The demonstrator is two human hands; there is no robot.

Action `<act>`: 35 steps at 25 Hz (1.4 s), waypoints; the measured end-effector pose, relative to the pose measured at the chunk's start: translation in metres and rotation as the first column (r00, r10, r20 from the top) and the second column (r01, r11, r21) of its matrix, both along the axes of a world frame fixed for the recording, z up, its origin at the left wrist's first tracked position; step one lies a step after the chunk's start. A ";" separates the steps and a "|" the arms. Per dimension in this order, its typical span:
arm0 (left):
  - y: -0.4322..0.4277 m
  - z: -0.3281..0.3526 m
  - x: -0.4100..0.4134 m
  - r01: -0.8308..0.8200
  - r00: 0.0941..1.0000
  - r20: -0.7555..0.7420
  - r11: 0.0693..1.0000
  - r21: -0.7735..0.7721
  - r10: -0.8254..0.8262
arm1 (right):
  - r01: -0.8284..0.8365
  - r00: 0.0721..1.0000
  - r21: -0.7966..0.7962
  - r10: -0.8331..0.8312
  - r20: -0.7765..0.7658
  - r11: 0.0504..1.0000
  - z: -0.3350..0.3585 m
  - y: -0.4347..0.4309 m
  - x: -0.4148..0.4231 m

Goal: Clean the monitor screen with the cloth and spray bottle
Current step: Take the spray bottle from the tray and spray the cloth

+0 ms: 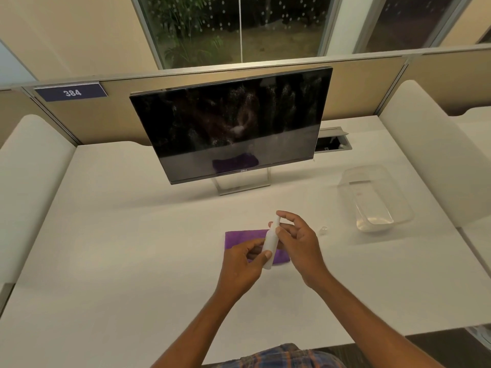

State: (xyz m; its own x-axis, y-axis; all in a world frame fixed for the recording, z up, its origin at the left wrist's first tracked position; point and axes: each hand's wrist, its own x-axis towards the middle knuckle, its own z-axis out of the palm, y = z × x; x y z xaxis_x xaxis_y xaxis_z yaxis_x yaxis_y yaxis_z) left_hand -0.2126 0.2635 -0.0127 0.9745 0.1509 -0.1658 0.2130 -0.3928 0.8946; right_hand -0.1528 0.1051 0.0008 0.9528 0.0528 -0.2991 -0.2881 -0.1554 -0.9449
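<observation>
A dark monitor (233, 120) stands on its stand at the back of the white desk (132, 235), its screen speckled with droplets. Over the desk's middle I hold a small white spray bottle (270, 245) upright and slightly tilted. My left hand (244, 264) grips its lower body. My right hand (297, 240) touches the upper part, index finger on the nozzle top. A folded purple cloth (241, 237) lies flat on the desk under and behind my hands, partly hidden by them.
A small clear cap (323, 230) lies on the desk right of my hands. A clear plastic container (372, 197) sits further right. A cable box (333, 140) is recessed behind the monitor's right side. White side panels flank the desk.
</observation>
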 end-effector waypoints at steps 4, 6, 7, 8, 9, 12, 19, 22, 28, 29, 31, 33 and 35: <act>-0.015 0.004 0.001 -0.108 0.994 0.023 0.994 -0.015 0.108 | -0.001 0.999 -0.006 0.001 -0.047 1.000 0.003 0.007 -0.012; -0.023 0.006 0.000 -0.112 0.992 0.055 0.993 -0.038 0.114 | -0.005 0.998 -0.001 0.005 -0.064 1.000 0.002 0.010 -0.018; -0.026 0.005 -0.001 -0.111 0.991 0.065 0.993 -0.047 0.114 | -0.006 0.997 0.009 0.007 -0.073 1.000 0.002 0.010 -0.019; -0.028 0.005 -0.002 -0.110 0.991 0.066 0.992 -0.055 0.114 | -0.008 0.996 0.035 0.011 -0.084 0.999 0.001 0.008 -0.020; -0.028 0.005 -0.004 -0.112 0.991 0.061 0.992 -0.063 0.115 | -0.010 0.995 0.073 0.017 -0.096 0.997 0.001 0.006 -0.020; -0.023 0.006 -0.006 -0.123 0.991 0.044 0.987 -0.104 0.128 | -0.032 0.992 0.167 0.052 -0.117 0.985 0.001 -0.003 -0.018; 0.007 -0.010 -0.006 -0.290 0.957 0.010 0.957 0.003 0.290 | 0.017 0.946 0.520 0.155 -0.286 0.854 -0.002 -0.020 -0.014; 0.025 -0.028 -0.009 -0.266 0.963 -0.006 0.948 0.173 0.271 | 0.145 0.866 0.718 0.264 -0.425 0.681 -0.004 -0.027 -0.013; 0.043 -0.052 -0.027 -0.100 0.992 -0.022 0.865 0.492 0.128 | 0.148 0.821 0.827 0.399 -0.408 0.542 -0.007 -0.029 -0.013; 0.044 -0.054 -0.029 -0.092 0.993 -0.021 0.858 0.506 0.119 | 0.153 0.815 0.827 0.404 -0.416 0.542 -0.007 -0.029 -0.012; 0.044 -0.057 -0.032 -0.072 0.995 -0.018 0.851 0.520 0.096 | 0.143 0.811 0.793 0.389 -0.437 0.592 -0.005 -0.026 -0.010; 0.044 -0.060 -0.034 -0.040 0.998 -0.012 0.839 0.542 0.055 | 0.060 0.836 0.634 0.308 -0.453 0.771 -0.005 -0.020 -0.009; 0.043 -0.063 -0.035 0.019 0.999 -0.033 0.815 0.579 0.000 | -0.108 0.899 0.238 0.197 -0.392 0.965 -0.007 -0.011 -0.010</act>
State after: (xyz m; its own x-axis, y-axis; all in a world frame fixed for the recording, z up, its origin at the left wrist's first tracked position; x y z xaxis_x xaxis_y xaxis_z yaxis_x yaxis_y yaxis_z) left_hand -0.2480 0.3060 -0.0752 0.9724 0.2191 -0.0799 0.2295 -0.8381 0.4949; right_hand -0.1628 0.0941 -0.0064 0.7231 0.2902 -0.6268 -0.6439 -0.0453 -0.7638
